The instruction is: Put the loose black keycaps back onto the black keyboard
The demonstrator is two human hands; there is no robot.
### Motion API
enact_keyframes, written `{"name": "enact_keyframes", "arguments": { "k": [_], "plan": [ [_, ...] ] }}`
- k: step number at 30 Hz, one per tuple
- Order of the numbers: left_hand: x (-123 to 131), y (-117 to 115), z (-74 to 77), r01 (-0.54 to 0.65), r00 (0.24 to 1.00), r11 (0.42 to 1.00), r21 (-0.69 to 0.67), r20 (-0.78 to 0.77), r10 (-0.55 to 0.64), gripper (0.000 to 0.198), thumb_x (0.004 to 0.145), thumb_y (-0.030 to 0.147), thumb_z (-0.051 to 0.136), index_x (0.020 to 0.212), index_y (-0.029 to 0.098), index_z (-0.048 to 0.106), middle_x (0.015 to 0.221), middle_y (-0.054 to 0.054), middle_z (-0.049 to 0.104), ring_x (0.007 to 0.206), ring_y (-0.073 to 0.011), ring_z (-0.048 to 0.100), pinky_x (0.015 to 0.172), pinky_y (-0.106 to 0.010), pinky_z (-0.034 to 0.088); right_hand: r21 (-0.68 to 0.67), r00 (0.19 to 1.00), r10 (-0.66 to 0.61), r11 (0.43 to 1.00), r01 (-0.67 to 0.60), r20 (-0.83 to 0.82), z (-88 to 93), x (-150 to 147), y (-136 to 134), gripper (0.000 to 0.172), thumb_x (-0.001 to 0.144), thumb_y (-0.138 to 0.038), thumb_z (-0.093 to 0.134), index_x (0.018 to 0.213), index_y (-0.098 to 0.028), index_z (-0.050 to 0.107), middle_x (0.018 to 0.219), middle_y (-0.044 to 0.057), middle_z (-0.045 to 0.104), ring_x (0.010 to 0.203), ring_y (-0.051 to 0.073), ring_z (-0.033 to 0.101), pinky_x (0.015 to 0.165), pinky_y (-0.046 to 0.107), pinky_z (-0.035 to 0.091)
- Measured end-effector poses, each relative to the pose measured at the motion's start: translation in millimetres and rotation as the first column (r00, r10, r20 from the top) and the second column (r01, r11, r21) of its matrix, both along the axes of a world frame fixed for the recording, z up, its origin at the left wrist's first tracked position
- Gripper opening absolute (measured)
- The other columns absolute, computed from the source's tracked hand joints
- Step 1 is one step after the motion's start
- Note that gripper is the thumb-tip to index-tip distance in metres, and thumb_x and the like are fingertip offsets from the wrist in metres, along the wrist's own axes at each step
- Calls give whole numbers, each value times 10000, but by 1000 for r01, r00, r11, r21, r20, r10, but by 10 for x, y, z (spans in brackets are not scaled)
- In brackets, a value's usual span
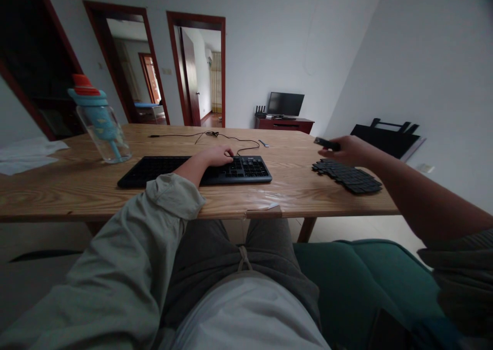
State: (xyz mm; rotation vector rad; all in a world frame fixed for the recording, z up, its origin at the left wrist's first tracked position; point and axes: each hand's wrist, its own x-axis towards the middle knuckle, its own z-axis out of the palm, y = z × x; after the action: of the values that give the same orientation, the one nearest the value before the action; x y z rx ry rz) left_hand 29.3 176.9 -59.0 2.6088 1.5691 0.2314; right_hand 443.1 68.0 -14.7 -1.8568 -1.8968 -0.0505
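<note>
A black keyboard (pixel 252 169) lies near the front of the wooden table. My left hand (pixel 213 157) rests over its middle, fingers curled together at the upper row; whatever they pinch, if anything, is hidden. To the right, my right hand (pixel 348 151) is raised, closed on a slim black stick-like object (pixel 326 144) whose exact kind is unclear. Just below that hand, a spread of small black keycaps (pixel 352 178) lies on the table. The keyboard's cable (pixel 211 133) runs loosely behind it.
On the left stands a clear water bottle (pixel 103 129) with a blue and red lid, beside white tissues (pixel 26 154). A small blue-and-white item (pixel 263 143) lies behind the keyboard. Clear tape and a brown patch (pixel 265 212) sit at the table's front edge.
</note>
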Motion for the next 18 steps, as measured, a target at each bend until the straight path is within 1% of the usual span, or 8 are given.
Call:
{"name": "enact_keyframes", "arguments": {
  "k": [2, 3, 5, 7, 9, 11, 14, 18],
  "plan": [
    [10, -25, 14, -9, 1000, 1000, 6, -2, 9, 410, 867, 378, 571, 1238, 238, 677, 1240, -56, 724, 1080, -213, 675, 898, -263, 512, 177, 974, 107, 982, -71, -199, 181, -197, -9, 197, 808, -239, 786, 661, -150, 690, 474, -17, 481, 459, 81, 400, 440, 235, 274],
    [12, -38, 20, -11, 1000, 1000, 10, -1, 11, 405, 866, 376, 574, 1233, 244, 682, 1231, -52, 729, 1077, -214, 677, 898, -263, 513, 265, 922, 207, 957, -121, -326, 255, -334, -4, 197, 834, -235, 758, 675, -150, 679, 486, -25, 463, 459, 68, 375, 434, 224, 261],
    [16, -70, 31, -12, 1000, 1000, 13, 3, 12, 394, 871, 370, 573, 1229, 253, 688, 1207, -44, 740, 1071, -211, 681, 892, -259, 513, 351, 711, 371, 918, -185, -597, 351, -685, 28, 231, 882, -285, 703, 693, -168, 637, 473, -45, 399, 422, 58, 320, 399, 216, 232],
    [18, -109, 44, -11, 1000, 1000, 8, 8, 11, 386, 881, 359, 565, 1231, 252, 687, 1202, -38, 743, 1074, -201, 683, 884, -247, 511, 359, 483, 421, 907, -220, -768, 363, -1108, 92, 264, 875, -336, 705, 690, -196, 579, 483, -59, 360, 402, 56, 298, 378, 208, 234],
    [19, -148, 56, -9, 1000, 1000, 0, 13, 9, 378, 892, 352, 555, 1234, 252, 681, 1220, -32, 738, 1082, -185, 681, 884, -234, 506, 371, 329, 468, 873, -318, -820, 290, -1533, 196, 304, 885, -396, 683, 686, -215, 541, 477, -67, 326, 388, 66, 287, 360, 211, 246],
    [20, -170, 61, -2, 1000, 1000, -7, 18, 2, 383, 898, 355, 549, 1246, 253, 672, 1241, -29, 730, 1090, -176, 678, 888, -224, 502, 379, 218, 495, 827, -414, -841, 148, -1878, 336, 354, 881, -468, 676, 679, -220, 524, 473, -70, 318, 385, 72, 283, 354, 216, 263],
    [14, -163, 55, 7, 1000, 1000, -15, 20, -7, 411, 896, 353, 549, 1270, 225, 664, 1260, -47, 720, 1098, -180, 675, 898, -219, 500, 354, 140, 460, 814, -460, -877, -117, -2129, 564, 396, 870, -514, 690, 670, -216, 523, 488, -59, 378, 405, 81, 348, 383, 221, 337],
    [4, -132, 47, 16, 1000, 1000, -21, 9, -15, 417, 901, 353, 555, 1277, 215, 668, 1285, -51, 709, 1116, -198, 666, 916, -235, 506, 292, 127, 363, 876, -383, -923, -389, -2051, 759, 415, 868, -538, 698, 673, -210, 533, 509, -45, 451, 449, 98, 454, 491, 249, 474]
  ]
}}
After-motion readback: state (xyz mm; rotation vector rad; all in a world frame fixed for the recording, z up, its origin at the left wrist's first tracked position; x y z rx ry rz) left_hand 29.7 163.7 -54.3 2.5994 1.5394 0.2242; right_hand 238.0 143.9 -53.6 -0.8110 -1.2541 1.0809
